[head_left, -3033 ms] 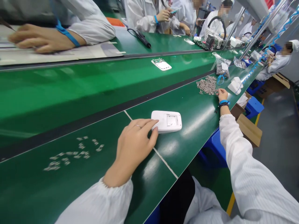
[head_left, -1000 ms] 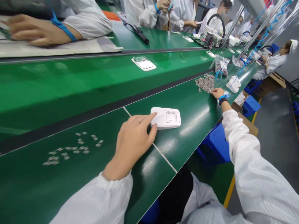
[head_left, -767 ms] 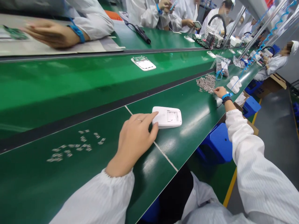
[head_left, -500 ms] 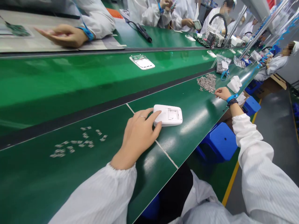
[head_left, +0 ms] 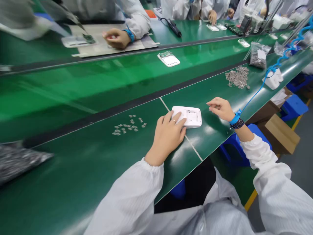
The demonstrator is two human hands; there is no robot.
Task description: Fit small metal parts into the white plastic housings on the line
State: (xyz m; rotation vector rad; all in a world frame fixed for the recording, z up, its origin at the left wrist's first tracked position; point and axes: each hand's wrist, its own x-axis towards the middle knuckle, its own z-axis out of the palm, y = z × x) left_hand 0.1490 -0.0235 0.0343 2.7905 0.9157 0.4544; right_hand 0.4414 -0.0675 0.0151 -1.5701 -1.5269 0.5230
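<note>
A white plastic case [head_left: 194, 121] with a rectangular recess lies on the green bench. My left hand [head_left: 168, 132] holds it by its left end, fingers across the top and thumb along the near edge. Just right of the case, my right hand [head_left: 220, 109] is in the air with thumb and fingers pinched. A tiny metal piece seems to show at its fingertips, mostly hidden. Small metal pieces [head_left: 130, 126] lie scattered left of my left hand. A bigger heap of metal pieces [head_left: 237, 77] sits beyond my right hand.
A green conveyor belt [head_left: 122, 76] runs behind the bench, carrying a white casing with a circuit board [head_left: 168, 58]. Bags of metal parts [head_left: 258, 56] stand right and far left. A blue coiled cord [head_left: 276, 65] reaches my right wrist. Co-workers' hands [head_left: 117, 38] are across the belt.
My right hand has moved from beside the heap back toward the case, fingers pinched. My left hand stays on the case. The camera view has swung left.
</note>
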